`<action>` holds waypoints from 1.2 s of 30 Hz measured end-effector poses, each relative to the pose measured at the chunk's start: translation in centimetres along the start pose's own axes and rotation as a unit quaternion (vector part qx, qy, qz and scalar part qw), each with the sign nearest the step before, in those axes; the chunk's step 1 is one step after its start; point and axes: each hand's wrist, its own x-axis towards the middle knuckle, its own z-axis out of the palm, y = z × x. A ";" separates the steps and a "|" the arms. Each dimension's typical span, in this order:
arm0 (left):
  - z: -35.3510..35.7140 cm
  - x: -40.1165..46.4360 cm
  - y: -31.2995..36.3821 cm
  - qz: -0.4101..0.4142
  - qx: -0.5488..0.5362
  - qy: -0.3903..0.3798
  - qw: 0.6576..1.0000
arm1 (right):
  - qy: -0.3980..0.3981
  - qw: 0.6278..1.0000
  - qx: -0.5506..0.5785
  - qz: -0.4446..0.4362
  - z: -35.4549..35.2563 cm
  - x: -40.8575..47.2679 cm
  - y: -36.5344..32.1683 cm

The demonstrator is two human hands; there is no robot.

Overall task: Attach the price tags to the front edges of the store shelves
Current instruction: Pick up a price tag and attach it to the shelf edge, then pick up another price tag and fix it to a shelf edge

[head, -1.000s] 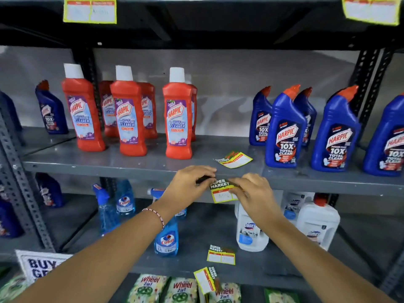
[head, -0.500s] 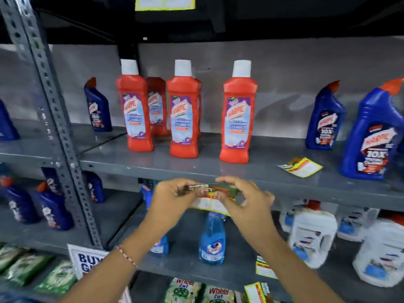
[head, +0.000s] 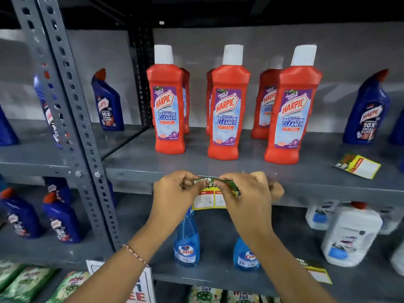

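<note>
Shifted leftward along the shelf since a second ago: then pressed on the edge near the blue bottles, now held in front of the red Harpic bottles [head: 228, 110]. Carried there between both hands, with the same pinch on the top strip.

Price tag [head: 209, 194] held against the front edge of the middle shelf [head: 328, 189], long axis lying sideways, parallel with that edge. Green header strip at the top, level with the shelf lip; yellow and white price boxes hanging below it, in front of the gap over the spray bottles [head: 187, 243].

Left hand [head: 175, 197] pinched on the tag's upper left corner, right hand [head: 247, 197] pinched on the upper right; both grips closed on the tag, thumbs meeting near the middle of the header. Neither noticeably nearer; tag centred between them.

Probably the fixing step: header to be folded or pressed onto the lip, straight ahead and slightly up from the grip. Cannot tell whether any of it already sticks.

Spare tag [head: 357, 166] lying flat on the same shelf, well to the right; another tag [head: 318, 273] on the shelf below.
</note>
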 end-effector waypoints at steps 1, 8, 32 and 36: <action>0.0 0.0 -0.1 -0.001 0.003 0.001 1.000 | 0.007 1.000 -0.008 0.003 0.1 0.0 -0.1; -0.4 0.0 -0.1 0.044 0.089 0.040 0.994 | 0.045 0.995 -0.080 0.038 -1.3 0.5 0.3; 22.4 -2.5 15.4 0.059 -0.039 -0.124 0.990 | -0.192 0.952 0.112 0.209 -23.0 12.3 18.9; 27.4 -4.5 18.8 0.040 -0.078 -0.182 0.979 | -0.142 0.936 0.248 0.206 -28.8 7.4 20.4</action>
